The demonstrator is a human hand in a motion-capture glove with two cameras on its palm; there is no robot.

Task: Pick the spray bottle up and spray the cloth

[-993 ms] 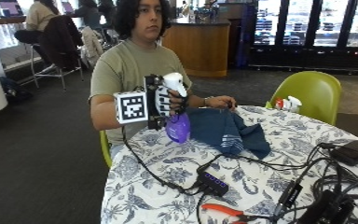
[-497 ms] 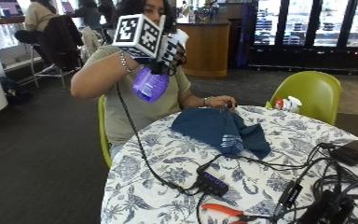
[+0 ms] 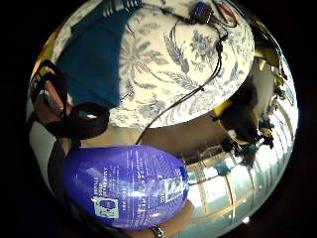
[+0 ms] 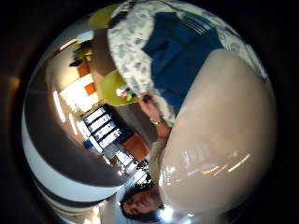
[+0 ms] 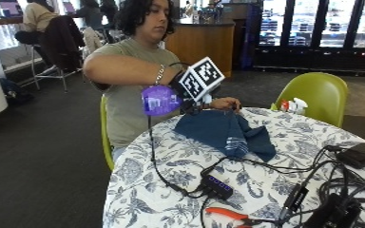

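Round counter (image 5: 170,175) under a white covering with blue flower print, in a large room with dark floor. Behind it, a wooden bar and a row of glass-door fridges along the back wall. One lime-green chair (image 5: 315,95) at the far side of the counter, with small bottles (image 5: 293,105) standing near it at the counter edge. On the near part of the counter: black cables, a small black box with purple lights (image 5: 217,185), orange-handled pliers (image 5: 230,214) and a flat black device (image 5: 360,154).

Dark blue cloth (image 5: 224,133) lying crumpled on the counter in front of the person, partly folded, with pale stripes on one edge. Bare left hand (image 5: 224,103) resting on the far edge of the cloth, touching it.

Right hand (image 5: 186,97) raised above the counter, over the near edge of the cloth and not touching it. Purple spray bottle (image 5: 160,99) held in this hand, lifted clear of the counter and tilted, its round body toward the person's chest. Fingers curled around the neck and the white head of the bottle, closed on it; how each finger lies, cannot tell, since mostly hidden. In the little-finger palm view, purple bottle body (image 3: 126,186) close against the palm, with the cloth (image 3: 94,59) on the counter beyond. In the thumb-side palm view, a pale rounded surface fills much of the picture, with the cloth (image 4: 182,60) beyond it.
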